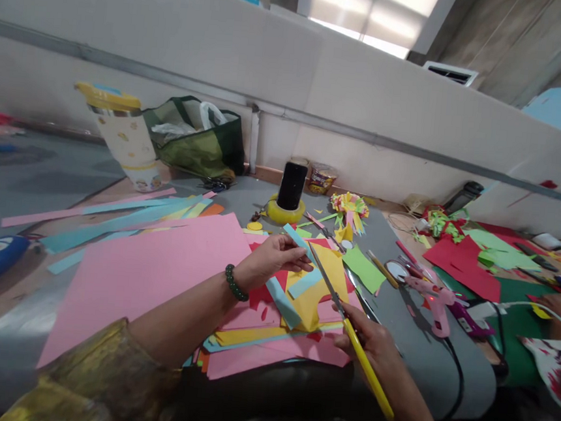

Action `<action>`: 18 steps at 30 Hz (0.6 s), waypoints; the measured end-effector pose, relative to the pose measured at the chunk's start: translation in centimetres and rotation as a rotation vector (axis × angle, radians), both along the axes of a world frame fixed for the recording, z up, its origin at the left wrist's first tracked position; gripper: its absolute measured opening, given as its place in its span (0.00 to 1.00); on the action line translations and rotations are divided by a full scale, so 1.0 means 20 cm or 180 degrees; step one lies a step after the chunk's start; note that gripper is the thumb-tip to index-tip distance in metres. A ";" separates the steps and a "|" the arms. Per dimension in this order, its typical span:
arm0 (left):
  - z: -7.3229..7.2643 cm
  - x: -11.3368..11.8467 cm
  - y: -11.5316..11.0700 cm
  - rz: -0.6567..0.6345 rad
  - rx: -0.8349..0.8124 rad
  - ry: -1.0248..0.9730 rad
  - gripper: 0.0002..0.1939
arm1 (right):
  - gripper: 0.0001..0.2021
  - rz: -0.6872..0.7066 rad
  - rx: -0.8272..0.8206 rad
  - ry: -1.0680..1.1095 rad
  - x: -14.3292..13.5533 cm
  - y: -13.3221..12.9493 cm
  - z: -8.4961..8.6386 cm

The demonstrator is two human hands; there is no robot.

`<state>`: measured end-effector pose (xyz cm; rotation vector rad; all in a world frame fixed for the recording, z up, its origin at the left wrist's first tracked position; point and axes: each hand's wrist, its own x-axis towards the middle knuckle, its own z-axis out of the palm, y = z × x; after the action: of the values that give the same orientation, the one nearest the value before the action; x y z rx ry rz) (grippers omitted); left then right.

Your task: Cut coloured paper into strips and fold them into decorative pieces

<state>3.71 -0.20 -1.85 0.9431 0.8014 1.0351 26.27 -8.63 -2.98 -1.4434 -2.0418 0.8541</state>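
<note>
My left hand [278,261], with a dark green bead bracelet on its wrist, pinches a light blue paper strip [299,239]. From the right, my right hand [365,332] grips yellow-handled scissors [368,365]. Their metal blades point up and left, and the tips reach the strip near my left fingers. Whether the blades touch the paper is unclear. Below both hands lie yellow paper [324,276], more light blue strips and stacked pink, yellow and blue sheets. A large pink sheet [147,277] lies beneath my left forearm.
A phone [292,185] stands in a yellow holder at the back. A tumbler [124,138] and green bag [198,141] stand back left. Right are a green sheet [364,269], a pink glue gun [437,303] with its cord, red paper [465,266] and another person's hand.
</note>
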 end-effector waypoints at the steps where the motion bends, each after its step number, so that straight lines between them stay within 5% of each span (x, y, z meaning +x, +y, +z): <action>1: 0.00 0.00 0.00 0.0013 -0.0026 0.0025 0.21 | 0.26 -0.0073 0.0032 -0.0031 0.01 0.00 0.00; 5: 0.03 0.00 -0.02 0.0108 -0.0028 0.0211 0.16 | 0.24 -0.0671 0.0410 -0.0359 0.11 0.03 0.05; 10: 0.07 -0.02 -0.04 0.0246 0.0176 0.0497 0.11 | 0.21 -0.1749 0.0402 -0.1788 0.38 0.09 0.07; 18: 0.03 0.01 -0.02 0.0095 -0.0017 0.0663 0.16 | 0.18 -0.1359 0.0322 -0.2463 0.54 0.22 -0.01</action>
<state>3.94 -0.51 -1.16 1.0489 0.9927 0.9699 37.11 -4.32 -3.17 -2.2692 -2.0749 -0.0095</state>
